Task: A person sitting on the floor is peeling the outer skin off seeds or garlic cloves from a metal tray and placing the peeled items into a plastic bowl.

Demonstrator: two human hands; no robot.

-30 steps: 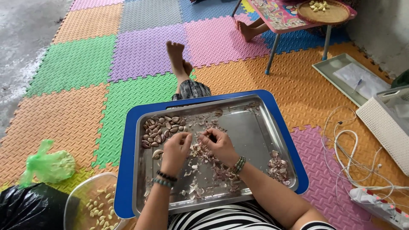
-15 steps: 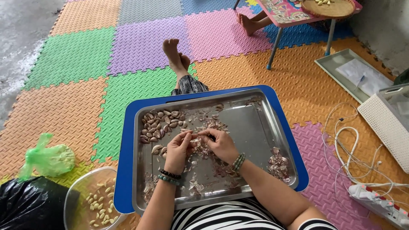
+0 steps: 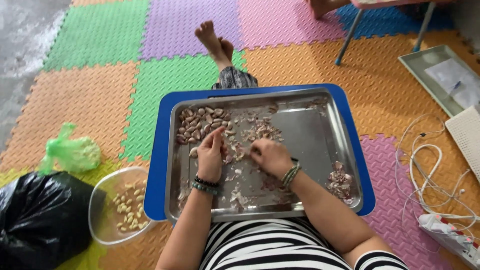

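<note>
A steel tray (image 3: 320,145) rests on a blue lap table (image 3: 159,165) over my legs. Unpeeled garlic cloves (image 3: 199,123) are heaped in its far left corner, and papery skins (image 3: 235,192) lie across the middle. My left hand (image 3: 210,156), with bead bracelets on the wrist, has its fingertips pinched at the near edge of the clove heap. My right hand (image 3: 270,157) lies curled on the tray just to the right, knuckles up; what its fingers hold is hidden.
A clear bowl of peeled cloves (image 3: 120,206) sits left of the lap table, beside a black bag (image 3: 35,220) and a knotted green bag (image 3: 74,152). White cables (image 3: 425,175) and a power strip (image 3: 450,235) lie right. My bare feet (image 3: 212,40) stretch ahead on foam mats.
My hands, joined over the tray's middle before, have drawn apart. The left hand has reached up to the clove heap; the right has stayed near the middle.
</note>
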